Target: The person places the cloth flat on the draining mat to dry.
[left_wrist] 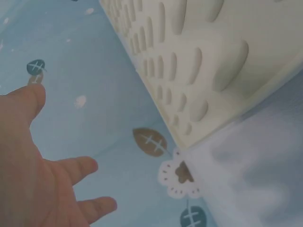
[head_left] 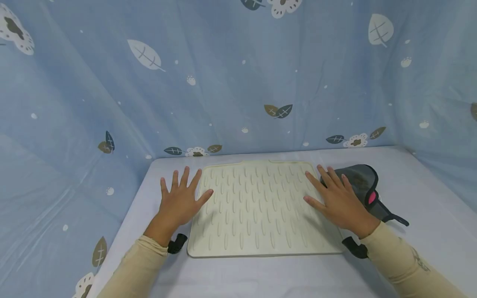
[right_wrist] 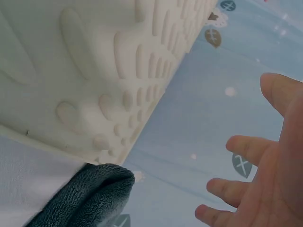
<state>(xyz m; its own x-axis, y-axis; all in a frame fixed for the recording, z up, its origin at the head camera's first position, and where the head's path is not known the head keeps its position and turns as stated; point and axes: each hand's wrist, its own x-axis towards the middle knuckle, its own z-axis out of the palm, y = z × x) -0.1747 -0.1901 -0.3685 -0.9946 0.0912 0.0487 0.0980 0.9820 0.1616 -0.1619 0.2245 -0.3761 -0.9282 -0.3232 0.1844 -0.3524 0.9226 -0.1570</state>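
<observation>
A cream mat (head_left: pixel 253 207) with raised oval ridges lies flat on the white-covered table. My left hand (head_left: pixel 179 203) hovers over its left edge, fingers spread and holding nothing. Over the right edge, my right hand (head_left: pixel 340 203) is spread the same way, also holding nothing. Beside the mat on the right lies a dark grey fabric item (head_left: pixel 359 178) with black trim, a pink spot and a strap, partly hidden behind the right hand. In the right wrist view, the dark fuzzy cloth (right_wrist: pixel 102 191) sits near the mat's corner (right_wrist: pixel 94 109). The left wrist view shows the mat (left_wrist: pixel 189 61) beyond the spread fingers.
A blue curtain (head_left: pixel 223 82) printed with leaves and flowers hangs behind the table and along both sides. The white tablecloth (head_left: pixel 238 275) shows around the mat. A black strap piece (head_left: pixel 177 243) is at the left wrist, another (head_left: pixel 355 247) at the right.
</observation>
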